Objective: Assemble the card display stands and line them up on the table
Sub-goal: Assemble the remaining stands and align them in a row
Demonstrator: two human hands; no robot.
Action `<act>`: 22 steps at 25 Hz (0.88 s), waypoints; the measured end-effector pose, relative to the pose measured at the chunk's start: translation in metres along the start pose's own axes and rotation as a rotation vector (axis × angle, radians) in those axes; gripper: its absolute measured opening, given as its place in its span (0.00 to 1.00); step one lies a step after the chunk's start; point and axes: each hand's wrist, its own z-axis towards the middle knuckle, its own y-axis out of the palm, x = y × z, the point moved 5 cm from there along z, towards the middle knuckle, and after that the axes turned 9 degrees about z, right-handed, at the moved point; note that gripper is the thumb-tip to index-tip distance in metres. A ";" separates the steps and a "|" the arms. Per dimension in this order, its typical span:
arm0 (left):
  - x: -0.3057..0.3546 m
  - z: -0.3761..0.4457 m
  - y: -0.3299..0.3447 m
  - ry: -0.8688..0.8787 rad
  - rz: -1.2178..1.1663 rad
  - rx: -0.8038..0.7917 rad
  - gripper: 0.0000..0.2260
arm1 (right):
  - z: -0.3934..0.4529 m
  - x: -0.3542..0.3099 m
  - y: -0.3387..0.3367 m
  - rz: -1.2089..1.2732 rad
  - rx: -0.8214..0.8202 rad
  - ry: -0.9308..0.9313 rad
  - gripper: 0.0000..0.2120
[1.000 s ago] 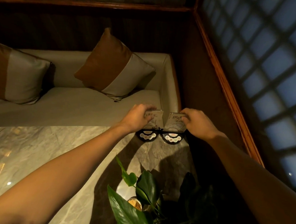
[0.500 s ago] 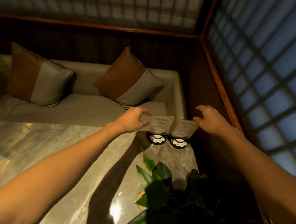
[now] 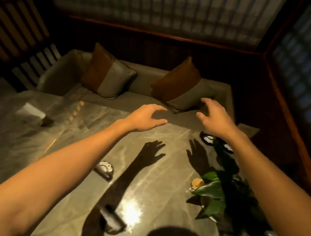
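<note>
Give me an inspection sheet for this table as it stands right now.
Surface: marble table, glossy, with a light glare and hand shadows.
Job's things: two black stand bases at the far right edge, partly hidden by the right forearm; another base lies mid-table, and a dark blurred piece lies near the front.
Clutter: leafy plant at right; pale box at far left.
Grippers: left hand and right hand both open, raised above the table, holding nothing.
Cables: nothing seen.
Surroundings: bench seat with two cushions, lattice screens behind and at right.
</note>
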 end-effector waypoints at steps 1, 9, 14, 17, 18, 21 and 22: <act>-0.017 -0.024 -0.007 -0.022 -0.016 0.009 0.26 | -0.008 -0.024 0.018 0.021 -0.009 -0.012 0.31; -0.128 -0.161 -0.003 -0.161 -0.040 -0.067 0.23 | -0.099 -0.157 0.172 0.093 -0.280 -0.104 0.33; -0.162 -0.204 0.032 -0.173 0.009 -0.089 0.19 | -0.167 -0.187 0.224 0.098 -0.567 -0.075 0.27; -0.179 -0.213 0.049 -0.183 0.115 -0.150 0.19 | -0.204 -0.186 0.242 0.073 -0.787 0.011 0.31; -0.183 -0.215 0.052 -0.182 0.130 -0.153 0.19 | -0.213 -0.185 0.245 0.058 -0.824 0.033 0.32; -0.186 -0.214 0.056 -0.147 0.143 -0.127 0.17 | -0.229 -0.181 0.255 0.020 -0.858 0.063 0.21; -0.185 -0.214 0.056 -0.135 0.156 -0.118 0.17 | -0.232 -0.179 0.258 0.011 -0.863 0.063 0.16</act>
